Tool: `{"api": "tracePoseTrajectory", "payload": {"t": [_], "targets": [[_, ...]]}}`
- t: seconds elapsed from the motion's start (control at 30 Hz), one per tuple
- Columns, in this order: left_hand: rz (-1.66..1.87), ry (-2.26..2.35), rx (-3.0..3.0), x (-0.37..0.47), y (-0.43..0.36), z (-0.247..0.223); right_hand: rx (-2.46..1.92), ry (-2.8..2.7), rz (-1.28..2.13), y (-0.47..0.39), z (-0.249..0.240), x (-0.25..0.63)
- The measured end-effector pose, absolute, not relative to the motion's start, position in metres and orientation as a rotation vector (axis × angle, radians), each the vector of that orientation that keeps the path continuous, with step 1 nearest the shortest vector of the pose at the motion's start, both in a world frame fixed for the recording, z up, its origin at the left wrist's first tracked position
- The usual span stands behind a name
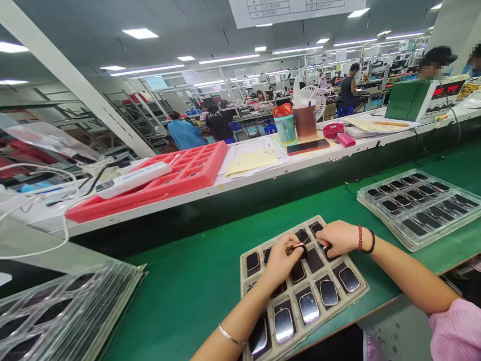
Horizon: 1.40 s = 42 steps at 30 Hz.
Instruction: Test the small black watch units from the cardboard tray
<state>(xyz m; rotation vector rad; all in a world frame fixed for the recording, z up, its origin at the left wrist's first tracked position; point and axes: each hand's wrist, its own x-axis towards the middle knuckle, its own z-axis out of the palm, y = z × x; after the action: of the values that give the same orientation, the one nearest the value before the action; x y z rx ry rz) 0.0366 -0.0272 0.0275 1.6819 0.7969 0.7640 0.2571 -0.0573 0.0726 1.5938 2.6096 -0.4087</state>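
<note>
A beige tray (pixel 358 296) is laid on the green worktop (pixel 195 286), and everything below is placed from it. Its pockets are filled with small dark, glossy parts (pixel 328 292), set in rows.

The left hand (pixel 280 260) is held over the tray's middle. A small dark part (pixel 299 246) is pinched between its thumb and fingertips, the grip closed tight on it, just above the tray's far rows. A thin bangle is worn on that wrist.

The right hand (pixel 338 237) is rested on the tray's far right corner, fingers curled down onto a dark piece (pixel 326 249) there. Whether that piece is actually gripped or only touched cannot be told, as the fingertips are hidden under the hand. Red and black bands are worn on that wrist, and a pink sleeve (pixel 456 333) is seen at the arm's end.

To the right of the tray, well apart, a stack of clear trays (pixel 421 208) loaded with dark parts is set on the same worktop. To the tray's left, near the worktop's edge, another stack of clear trays (pixel 63 313) is seen.

Beyond the tray, on a raised white shelf (pixel 338 153), a red tray (pixel 188 173), papers (pixel 251 158), a phone (pixel 308 146) and cups (pixel 296 125) are kept. Farther back, other people are seated at benches.
</note>
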Motion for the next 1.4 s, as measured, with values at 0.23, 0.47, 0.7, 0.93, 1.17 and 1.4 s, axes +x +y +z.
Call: {"api": "tracePoseTrajectory", "payload": {"t": [0.23,0.47,0.7,0.93,1.17,1.4], "targets": [[0.912,0.891,1.051,0.009,-0.004,0.026,1.611,2.680,-2.084,-0.029,0.064,0.235],[0.997,0.887,1.090,0.006,-0.004,0.021,1.522,1.937,-3.152,0.001,0.025,0.190],[1.011,0.922,1.248,0.007,-0.005,0.015,1.445,2.063,-3.135,-0.005,0.024,0.191],[1.001,0.945,1.344,0.005,-0.009,0.014,1.730,2.450,-2.756,-0.011,0.018,0.185],[1.085,0.909,1.380,0.007,-0.007,0.009,1.816,2.753,-2.325,-0.015,0.015,0.184],[1.074,0.905,1.387,0.007,-0.008,0.009,1.908,2.731,-2.287,-0.013,0.014,0.185]]}}
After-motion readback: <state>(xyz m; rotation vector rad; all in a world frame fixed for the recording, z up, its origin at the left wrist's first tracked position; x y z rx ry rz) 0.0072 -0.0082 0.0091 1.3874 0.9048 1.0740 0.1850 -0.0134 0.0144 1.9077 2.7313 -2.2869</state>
